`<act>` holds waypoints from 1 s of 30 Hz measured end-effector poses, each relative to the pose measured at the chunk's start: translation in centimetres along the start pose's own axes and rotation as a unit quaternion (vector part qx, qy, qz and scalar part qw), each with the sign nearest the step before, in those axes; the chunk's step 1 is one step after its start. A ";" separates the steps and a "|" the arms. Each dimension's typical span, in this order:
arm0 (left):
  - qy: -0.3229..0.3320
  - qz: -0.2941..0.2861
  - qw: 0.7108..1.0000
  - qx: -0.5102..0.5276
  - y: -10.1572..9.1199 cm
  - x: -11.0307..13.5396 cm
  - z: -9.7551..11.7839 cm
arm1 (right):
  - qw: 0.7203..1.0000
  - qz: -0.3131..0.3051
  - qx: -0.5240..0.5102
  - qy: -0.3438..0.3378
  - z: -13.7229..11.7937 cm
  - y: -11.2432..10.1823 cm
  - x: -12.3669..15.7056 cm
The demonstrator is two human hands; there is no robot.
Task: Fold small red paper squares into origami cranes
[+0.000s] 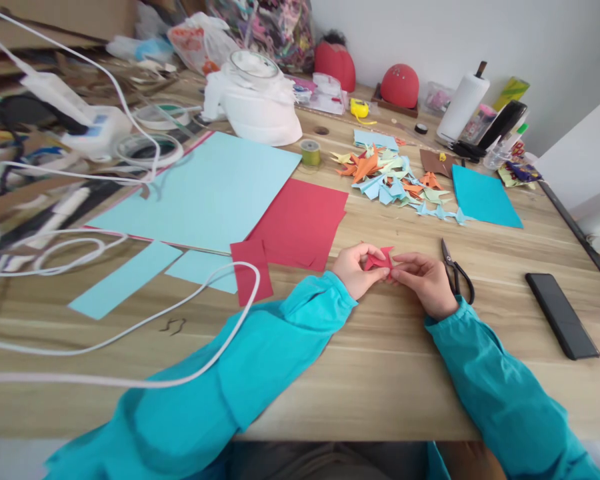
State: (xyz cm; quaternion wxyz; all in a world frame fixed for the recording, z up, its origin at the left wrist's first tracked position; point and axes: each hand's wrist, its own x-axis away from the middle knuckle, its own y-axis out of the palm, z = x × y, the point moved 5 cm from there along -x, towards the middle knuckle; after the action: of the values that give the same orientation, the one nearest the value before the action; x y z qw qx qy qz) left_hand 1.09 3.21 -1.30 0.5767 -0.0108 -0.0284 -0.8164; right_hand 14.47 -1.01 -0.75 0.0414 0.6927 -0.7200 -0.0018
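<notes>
Between my two hands is a small folded piece of red paper [384,257], with pointed corners sticking out. My left hand [356,269] pinches it from the left between thumb and fingers. From the right, my right hand [425,279] pinches its other edge; the fingertips partly cover the paper. Black-handled scissors [455,270] lie just right of my right hand. Red paper sheets [303,220] and a small red strip [252,272] rest to the left. Behind my hands is a pile of folded paper cranes [387,180] in orange, light blue, yellow and pale green.
A large light blue sheet [200,190] and cut blue strips [127,279] lie at left. A white cable [205,370] loops across the left side, over my left sleeve. A phone [563,315] lies at right, a teal sheet [486,197] behind it, and a thread spool [311,153] farther back.
</notes>
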 end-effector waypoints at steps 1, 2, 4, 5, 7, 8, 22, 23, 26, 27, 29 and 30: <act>-0.002 -0.003 1.000 0.002 0.0 0.0 0.0 | 1.000 0.001 0.001 -0.004 0.0 0.0 0.0; -0.007 -0.006 1.000 0.007 0.0 0.0 0.0 | 1.000 0.000 0.001 -0.008 -0.1 0.0 0.0; -0.019 -0.013 0.999 0.028 0.1 0.0 -0.1 | 1.000 -0.003 0.000 -0.015 -0.2 0.0 -0.1; -0.027 -0.018 0.999 0.044 0.1 0.0 -0.1 | 1.000 -0.004 -0.001 -0.017 -0.2 0.0 -0.1; -0.044 -0.026 0.996 0.077 0.3 0.0 -0.1 | 1.000 -0.006 -0.005 -0.017 -0.1 0.0 -0.1; -0.051 -0.029 0.994 0.091 0.3 0.1 -0.1 | 1.000 -0.007 -0.007 -0.016 -0.1 -0.1 -0.1; -0.093 -0.029 0.988 0.120 0.6 0.1 -0.1 | 0.999 -0.024 -0.041 -0.015 0.3 -0.5 0.0; -0.089 -0.029 0.989 0.118 0.6 0.1 -0.1 | 0.999 -0.025 -0.035 -0.018 0.2 -0.3 0.0; -0.075 -0.027 0.991 0.108 0.7 0.2 0.1 | 0.999 -0.034 -0.004 -0.029 -0.1 0.2 0.1; -0.071 -0.029 0.991 0.106 0.7 0.3 0.1 | 0.999 -0.037 0.000 -0.031 -0.2 0.4 0.1; -0.070 -0.037 0.991 0.106 0.8 0.3 0.2 | 0.998 -0.047 -0.002 -0.033 -0.3 0.6 0.1; -0.074 -0.043 0.990 0.110 0.8 0.3 0.2 | 0.998 -0.053 -0.005 -0.034 -0.3 0.6 0.1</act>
State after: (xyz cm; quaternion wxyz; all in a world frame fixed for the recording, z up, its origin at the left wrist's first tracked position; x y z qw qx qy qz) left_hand 1.76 2.65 -1.10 0.5347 -0.0059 -0.1611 -0.8295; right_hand 13.89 -1.06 -0.40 0.0201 0.7293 -0.6832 -0.0310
